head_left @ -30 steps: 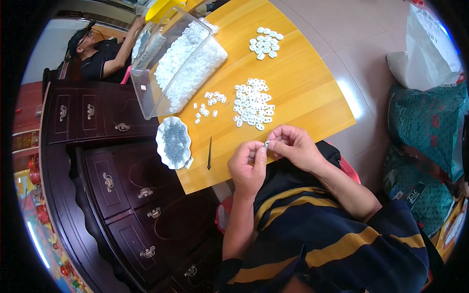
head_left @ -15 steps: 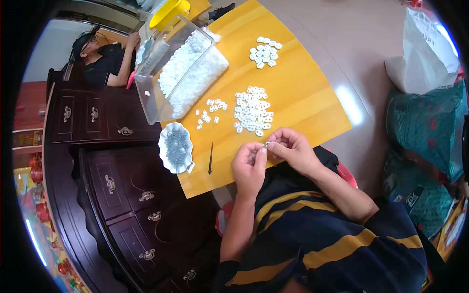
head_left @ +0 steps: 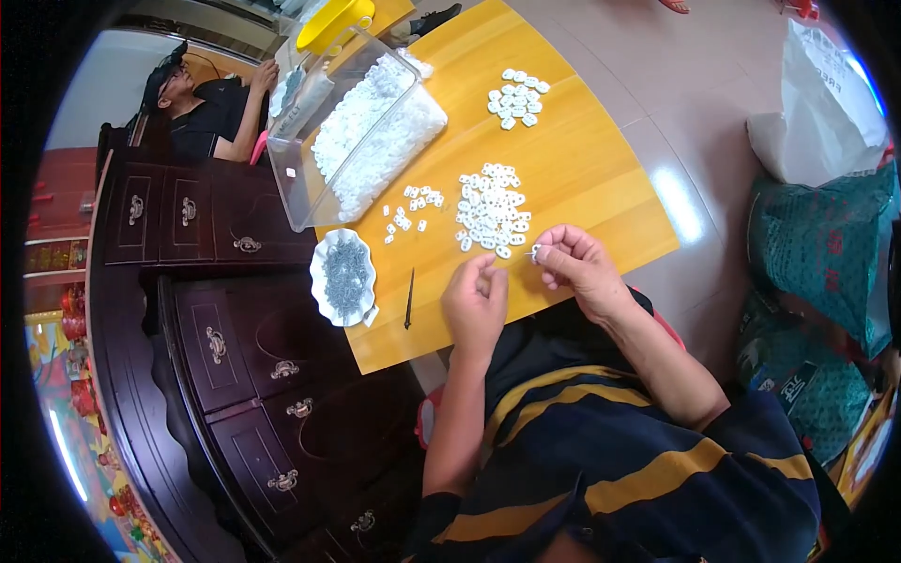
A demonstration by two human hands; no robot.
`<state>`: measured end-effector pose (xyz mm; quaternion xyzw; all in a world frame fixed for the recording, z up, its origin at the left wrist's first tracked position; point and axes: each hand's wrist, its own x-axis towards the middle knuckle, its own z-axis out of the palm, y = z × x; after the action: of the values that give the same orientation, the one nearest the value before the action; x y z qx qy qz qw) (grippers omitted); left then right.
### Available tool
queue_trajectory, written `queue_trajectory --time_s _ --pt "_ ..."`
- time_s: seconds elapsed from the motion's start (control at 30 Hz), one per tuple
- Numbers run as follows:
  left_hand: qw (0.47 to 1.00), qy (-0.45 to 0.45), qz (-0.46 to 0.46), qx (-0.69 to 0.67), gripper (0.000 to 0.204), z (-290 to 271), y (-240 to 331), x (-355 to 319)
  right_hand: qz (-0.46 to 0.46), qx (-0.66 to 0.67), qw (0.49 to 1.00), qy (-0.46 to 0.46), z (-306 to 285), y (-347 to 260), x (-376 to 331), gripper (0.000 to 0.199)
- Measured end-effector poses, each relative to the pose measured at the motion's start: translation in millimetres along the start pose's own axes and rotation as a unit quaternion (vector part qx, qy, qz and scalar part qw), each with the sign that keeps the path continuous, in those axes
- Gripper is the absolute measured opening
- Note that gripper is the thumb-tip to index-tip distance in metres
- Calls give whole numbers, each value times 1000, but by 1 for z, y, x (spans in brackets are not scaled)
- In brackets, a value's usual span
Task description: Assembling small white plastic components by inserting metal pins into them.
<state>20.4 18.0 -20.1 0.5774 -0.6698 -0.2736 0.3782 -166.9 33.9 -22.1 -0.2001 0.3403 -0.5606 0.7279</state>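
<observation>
Between thumb and fingertips, my right hand [head_left: 574, 269] pinches a small white plastic piece [head_left: 536, 251] with a thin pin-like bit sticking out to its left. My left hand [head_left: 477, 298] is apart from it, fingers curled and pressed together over the table's near edge; what they hold, if anything, is hidden. Just beyond my hands lies a pile of white oval pieces with holes [head_left: 490, 208]. Left of that pile are scattered small white rectangular pieces [head_left: 411, 202]. A scalloped white dish [head_left: 317, 278] holds many tiny grey metal parts. A slim dark pointed tool [head_left: 409, 298] rests beside it.
A clear plastic bin [head_left: 298, 202] full of white pieces stands at the table's left. Another group of oval pieces [head_left: 515, 98] is farther back. Dark wooden drawers [head_left: 235, 328] flank the left; large sacks [head_left: 821, 249] sit at right. A person [head_left: 211, 117] works at far left.
My hands have moved apart. The white piece has gone rightward with my right hand, while my left hand has let go of it. The view has shifted slightly.
</observation>
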Motion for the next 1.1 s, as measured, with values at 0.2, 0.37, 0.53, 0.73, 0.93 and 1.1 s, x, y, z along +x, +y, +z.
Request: queue_trajectory --time_s 0.2,0.37,0.53,0.73,0.93,1.1 --pt "990 0 73 117 17 8 13 12 -12 -7 1000 20 -3 -1 1 10" --pt "983 -1 108 146 14 11 12 15 -11 -3 999 33 -4 -2 2 10" --pt "980 6 128 154 10 7 6 12 -8 -3 999 37 -5 -2 3 10" --pt "988 -32 -99 -117 8 -1 -3 3 -9 -14 998 55 -1 -3 2 7" --pt "967 -24 -101 -234 15 -10 18 -1 -12 -30 998 47 2 -3 0 8" --pt "957 -18 -93 -274 23 -11 27 -2 -14 -30 998 46 3 1 0 8"
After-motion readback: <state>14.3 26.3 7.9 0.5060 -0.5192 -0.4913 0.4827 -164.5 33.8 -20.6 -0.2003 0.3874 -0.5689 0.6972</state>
